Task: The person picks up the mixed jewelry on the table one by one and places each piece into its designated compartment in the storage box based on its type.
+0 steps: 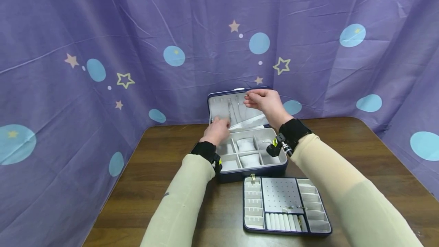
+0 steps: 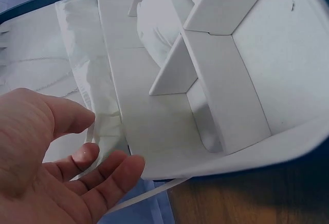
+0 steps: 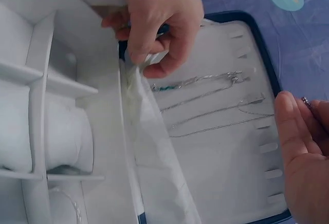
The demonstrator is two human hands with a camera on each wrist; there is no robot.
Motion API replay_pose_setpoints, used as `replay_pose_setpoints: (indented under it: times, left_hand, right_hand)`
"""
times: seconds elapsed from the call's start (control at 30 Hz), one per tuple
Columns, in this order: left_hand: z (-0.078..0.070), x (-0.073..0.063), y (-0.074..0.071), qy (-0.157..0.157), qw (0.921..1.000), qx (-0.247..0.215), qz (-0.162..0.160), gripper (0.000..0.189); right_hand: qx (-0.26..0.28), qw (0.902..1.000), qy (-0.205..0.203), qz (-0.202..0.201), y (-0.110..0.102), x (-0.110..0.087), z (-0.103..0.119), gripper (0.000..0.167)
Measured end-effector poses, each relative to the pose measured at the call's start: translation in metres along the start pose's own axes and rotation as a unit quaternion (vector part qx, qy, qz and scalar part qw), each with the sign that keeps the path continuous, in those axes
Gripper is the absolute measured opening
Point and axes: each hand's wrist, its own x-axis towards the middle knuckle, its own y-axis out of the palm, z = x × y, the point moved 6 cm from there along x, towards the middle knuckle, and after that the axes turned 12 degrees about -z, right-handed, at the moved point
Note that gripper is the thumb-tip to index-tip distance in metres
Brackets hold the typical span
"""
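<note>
A dark blue jewelry box [image 1: 253, 172] stands open on the table, its lid [image 3: 226, 172] raised at the back. My left hand [image 1: 217, 130] is at the lid's left side and pinches the edge of the white fabric pocket [image 3: 159, 136] between thumb and forefinger. Near the lid's upper edge, my right hand [image 1: 267, 104] pinches the end of a thin silver necklace [image 3: 307, 102]. Part of that chain runs down across the lid lining toward the pocket. Other silver necklaces [image 3: 198, 84], one with green beads, hang from the lid hooks, their lower ends behind the pocket.
White cushions [image 1: 245, 144] sit in the box's compartments; a silver bracelet [image 3: 77, 209] shows on one. In front lies a jewelry tray [image 1: 281, 233] with ring rolls [image 1: 282, 222], an earring panel [image 1: 279, 193] and small side compartments. A purple curtain [image 1: 205, 18] hangs behind the wooden table [image 1: 164, 155].
</note>
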Motion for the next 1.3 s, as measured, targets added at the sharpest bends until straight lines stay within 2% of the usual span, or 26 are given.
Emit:
replay_pose_setpoints:
  times: [0.5, 0.7, 0.93, 1.3]
  left_hand:
    - [0.001, -0.001, -0.002, 0.005, 0.9999, -0.012, 0.004, 0.029]
    - [0.001, -0.001, -0.002, 0.006, 0.9999, -0.014, 0.005, 0.028]
    - [0.002, -0.001, -0.001, 0.005, 0.9998, -0.015, 0.007, 0.029]
    - [-0.002, -0.003, -0.004, 0.013, 0.9999, -0.007, 0.008, 0.034]
  right_hand:
    - [-0.09, 0.995, 0.042, -0.014, -0.008, 0.004, -0.025, 0.039]
    - [-0.101, 0.9919, 0.075, -0.021, -0.011, 0.004, -0.038, 0.038]
    - [-0.078, 0.9899, 0.118, -0.007, -0.013, 0.004, -0.048, 0.042]
    - [-0.115, 0.9871, 0.112, 0.004, -0.024, -0.002, -0.052, 0.038]
